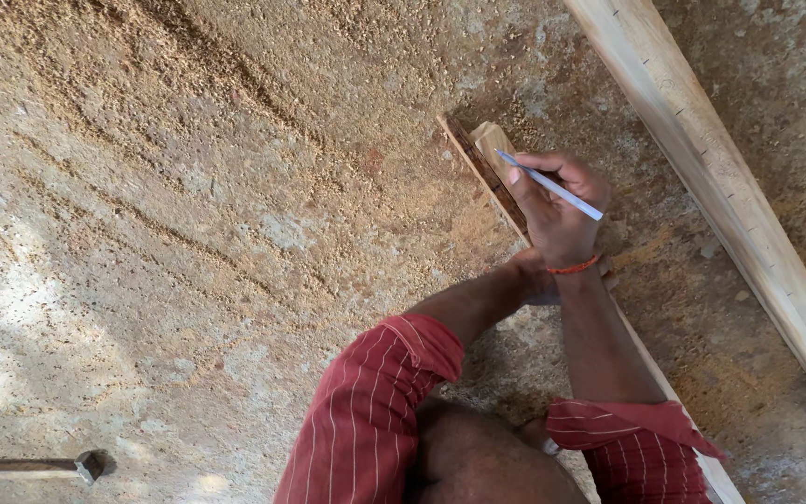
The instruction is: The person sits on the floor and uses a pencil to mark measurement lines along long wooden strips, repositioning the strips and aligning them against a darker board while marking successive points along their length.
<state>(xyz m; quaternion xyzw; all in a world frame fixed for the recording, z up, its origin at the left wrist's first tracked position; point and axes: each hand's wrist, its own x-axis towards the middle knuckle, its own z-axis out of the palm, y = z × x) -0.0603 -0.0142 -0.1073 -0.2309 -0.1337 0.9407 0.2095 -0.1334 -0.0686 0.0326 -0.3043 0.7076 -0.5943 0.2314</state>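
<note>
The right hand [557,210] was clamped on a pen [552,187], tip at 10 o'clock on a small wood block [492,140] atop a strip [478,168]. The left hand [538,275] lay mostly hidden beneath it; its grip couldn't be told. A plank [729,187] edged 2 o'clock; open sawdusty floor [188,187] spread toward 9, a hammer [86,465] at 8.

The right hand [557,210] pinches a slim white-and-blue pen [552,186], its tip on a small pale wooden block [493,142] lying against a long thin wooden strip [492,182] on the sawdust-strewn concrete floor [188,187]. The left hand [538,278] presses on that strip just behind the right wrist. A pale plank [729,187] lies well beyond the strip; a hammer [39,466] lies far on its other side.
</note>
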